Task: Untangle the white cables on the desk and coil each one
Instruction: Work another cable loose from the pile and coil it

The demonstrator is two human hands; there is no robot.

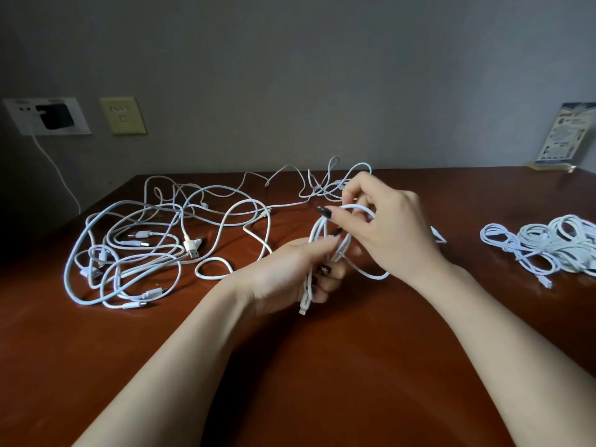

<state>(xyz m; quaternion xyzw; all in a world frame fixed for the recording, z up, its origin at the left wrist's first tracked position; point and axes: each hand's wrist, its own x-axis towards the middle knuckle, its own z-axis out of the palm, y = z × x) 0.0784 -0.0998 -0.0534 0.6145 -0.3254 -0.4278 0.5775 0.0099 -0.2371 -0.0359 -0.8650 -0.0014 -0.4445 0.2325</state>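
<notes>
While left fingers (333,275) clamp coil (317,229), right fingers (354,192) pinch it.

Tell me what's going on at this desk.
A person is coiling one white cable above the desk. The left hand grips the gathered loops, with a connector hanging below it. The right hand pinches the top of the loop. A loose tangle of white cables lies to the left, not yet sorted, and a heap of coiled cables sits at the right.
</notes>
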